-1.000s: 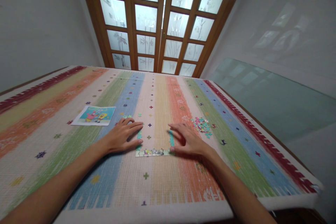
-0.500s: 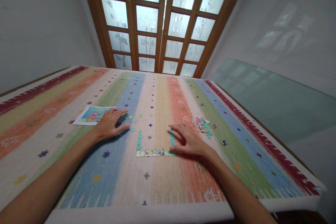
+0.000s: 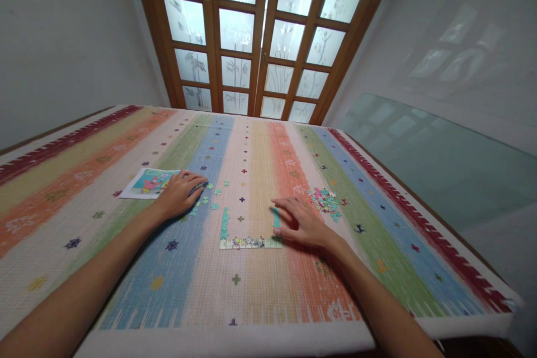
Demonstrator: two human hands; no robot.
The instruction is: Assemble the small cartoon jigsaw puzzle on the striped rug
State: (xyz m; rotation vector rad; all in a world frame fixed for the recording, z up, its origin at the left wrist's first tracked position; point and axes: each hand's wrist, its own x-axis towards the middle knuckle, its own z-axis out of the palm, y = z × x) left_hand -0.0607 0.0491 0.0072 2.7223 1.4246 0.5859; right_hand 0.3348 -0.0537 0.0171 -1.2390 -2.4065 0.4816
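Observation:
A partly joined puzzle frame lies on the striped tablecloth, with a bottom strip and two short teal side strips. My right hand rests flat by its right side strip, fingers spread, touching the pieces. My left hand lies further left, fingers curled down over a few loose teal pieces beside the reference picture. Whether it grips a piece is hidden.
A heap of loose colourful pieces lies to the right of my right hand. The table's right edge drops off beside a glass panel. Wooden glazed doors stand beyond the far edge.
My left hand left the frame's left strip and moved left and away to the loose pieces near the picture. My right hand stayed by the right strip.

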